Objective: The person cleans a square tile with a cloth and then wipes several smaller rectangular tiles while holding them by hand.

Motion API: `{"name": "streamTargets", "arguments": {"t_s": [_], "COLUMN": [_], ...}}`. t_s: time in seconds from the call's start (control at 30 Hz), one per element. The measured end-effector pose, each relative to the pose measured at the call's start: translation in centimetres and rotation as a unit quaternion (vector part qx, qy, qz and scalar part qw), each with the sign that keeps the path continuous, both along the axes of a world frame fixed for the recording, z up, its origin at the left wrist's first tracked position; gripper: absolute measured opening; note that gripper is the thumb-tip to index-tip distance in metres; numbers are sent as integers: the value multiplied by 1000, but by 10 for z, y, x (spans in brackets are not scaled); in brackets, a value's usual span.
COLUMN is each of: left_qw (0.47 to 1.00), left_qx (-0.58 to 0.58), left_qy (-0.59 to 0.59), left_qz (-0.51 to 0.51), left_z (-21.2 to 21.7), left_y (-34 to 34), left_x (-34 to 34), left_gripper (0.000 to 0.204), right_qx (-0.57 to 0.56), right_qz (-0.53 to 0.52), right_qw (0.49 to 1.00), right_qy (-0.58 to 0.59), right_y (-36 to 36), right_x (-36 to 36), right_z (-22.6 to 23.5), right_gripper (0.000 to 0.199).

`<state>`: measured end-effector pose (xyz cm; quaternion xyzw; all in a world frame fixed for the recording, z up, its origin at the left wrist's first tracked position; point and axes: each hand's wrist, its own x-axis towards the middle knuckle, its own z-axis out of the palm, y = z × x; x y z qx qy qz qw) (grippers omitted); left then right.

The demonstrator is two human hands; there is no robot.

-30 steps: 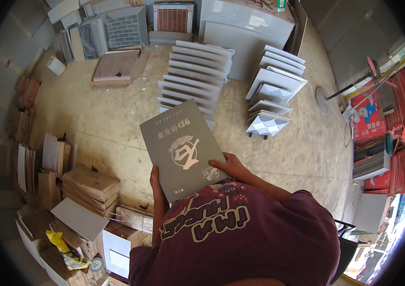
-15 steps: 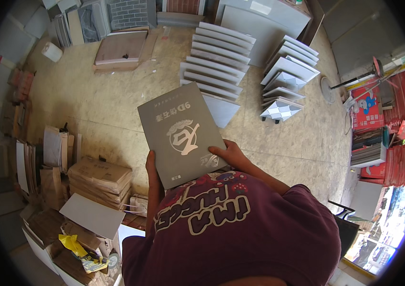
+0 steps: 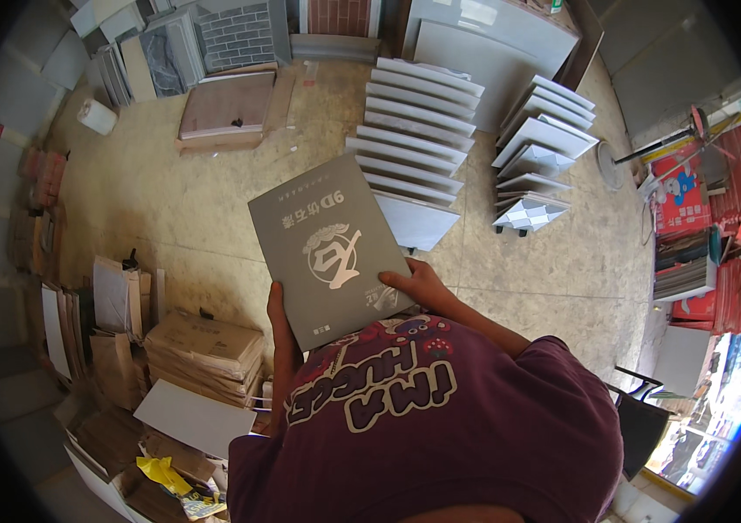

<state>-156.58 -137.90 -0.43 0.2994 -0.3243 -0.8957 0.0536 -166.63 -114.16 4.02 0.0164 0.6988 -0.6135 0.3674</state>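
A large flat dark-grey book [image 3: 309, 261] with a pale round emblem and light lettering on its cover is held in front of my chest, tilted a little. The lettering faces away from me, upside down in the view. My left hand [image 3: 279, 315] grips its left edge near the lower corner, thumb along the side and the other fingers hidden beneath. My right hand [image 3: 416, 282] holds the right edge, with the thumb on the cover and most fingers out of sight underneath. The cover looks closed.
Tile panels stand in two slanted racks, a longer row [image 3: 418, 131] and a shorter one [image 3: 540, 157], ahead on the right. Stacked brown cartons [image 3: 200, 349] and an opened box with a yellow bag [image 3: 165, 475] lie to my left. A black chair [image 3: 645, 427] is at my right.
The surroundings have shifted a little right and down in the view as my head turned. The book stays in both hands, its tilt nearly the same.
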Motion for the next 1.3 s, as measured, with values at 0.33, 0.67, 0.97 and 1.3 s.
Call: {"name": "streamTargets", "arguments": {"t_s": [0.33,0.67,0.97,1.3], "left_qw": [996,986,987,976], "left_qx": [-28,-95,-42,-29], "left_qy": [-10,8,-14,-25], "left_qz": [-82,-137,-157,-216], "left_z": [-4,-4,-10,-16], "left_y": [-58,-200,-280,-309], "left_x": [-49,-141,-179,-262], "left_gripper": [59,46,46,47], "right_qx": [30,30,47,60], "right_qz": [-4,-92,-138,-181], "right_qw": [999,995,989,982], "right_qy": [-28,-6,-28,-10], "right_y": [-51,-177,-261,-285], "right_x": [-46,-87,-101,-163], "right_z": [-2,-11,3,-2], "right_gripper": [53,54,53,54]}}
